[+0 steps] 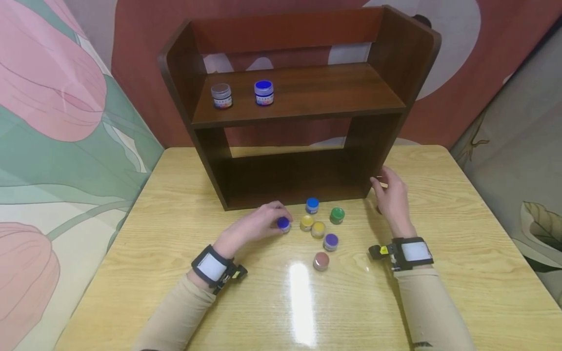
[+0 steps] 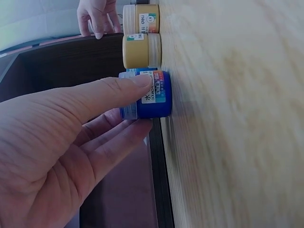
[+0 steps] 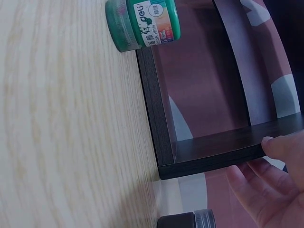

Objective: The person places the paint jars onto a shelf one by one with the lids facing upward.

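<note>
Nearest us, a pinkish jar (image 1: 321, 262) stands right of the left hand (image 1: 259, 224), which reaches inward, thumb and fingers pinching a dark blue jar (image 1: 283, 224) at tabletop (image 1: 474, 219) level; five more jars (image 1: 318, 229) stand rightward of that grip. Farther right, the right hand (image 1: 392, 195) pinches the shelf unit (image 1: 373, 141) by its side edge. Beyond both, two jars (image 1: 264, 93) occupy the upper shelf (image 1: 329, 90); we judge shelving barely begun, most jars remaining below.

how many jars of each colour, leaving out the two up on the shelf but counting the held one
Blue: 2, a dark blue jar in the left hand and a lighter blue jar
Yellow jars: 2
Green jar: 1
Purple jar: 1
Reddish-brown jar: 1
Near-black jar: 1
Total: 8
</note>
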A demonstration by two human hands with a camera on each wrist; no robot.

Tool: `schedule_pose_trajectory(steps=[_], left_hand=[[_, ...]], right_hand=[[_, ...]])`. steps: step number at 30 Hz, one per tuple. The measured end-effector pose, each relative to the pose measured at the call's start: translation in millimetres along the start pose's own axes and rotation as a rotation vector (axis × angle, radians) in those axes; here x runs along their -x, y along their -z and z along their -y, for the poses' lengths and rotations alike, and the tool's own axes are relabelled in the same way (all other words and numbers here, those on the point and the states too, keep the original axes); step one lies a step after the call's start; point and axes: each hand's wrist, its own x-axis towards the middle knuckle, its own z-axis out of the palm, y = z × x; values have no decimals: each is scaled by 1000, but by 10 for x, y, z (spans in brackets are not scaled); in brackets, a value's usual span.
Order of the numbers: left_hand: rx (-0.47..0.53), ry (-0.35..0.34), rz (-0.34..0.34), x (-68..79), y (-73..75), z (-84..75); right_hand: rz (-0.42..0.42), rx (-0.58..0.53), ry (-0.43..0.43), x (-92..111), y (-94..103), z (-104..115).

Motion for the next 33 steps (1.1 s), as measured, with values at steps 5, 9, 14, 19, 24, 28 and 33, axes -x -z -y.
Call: schedule_pose_trajectory(steps=[5,9,14,19,24,28,33], left_hand=[[-6,21,6,0,-4,-13],[-4,51,24,-7,1,-32],[-8,58,27,-11,-9,-35],[-7,34,11,2,-28,-32],[-5,14,-7,12,-47,-38],[-1,29,-3,5,-52,-41],[-7,39,2,3,-39,-39]], right_hand=[[-6,0,2,5,1,8],[-12,-3,10,6,9,15],[-11,-4,17,10,20,25],[-10,-4,32,7,13,12],[-2,-11,45,15,7,-7],[-6,-22,43,23,7,-15],[-15,-31,52,16,12,-9]])
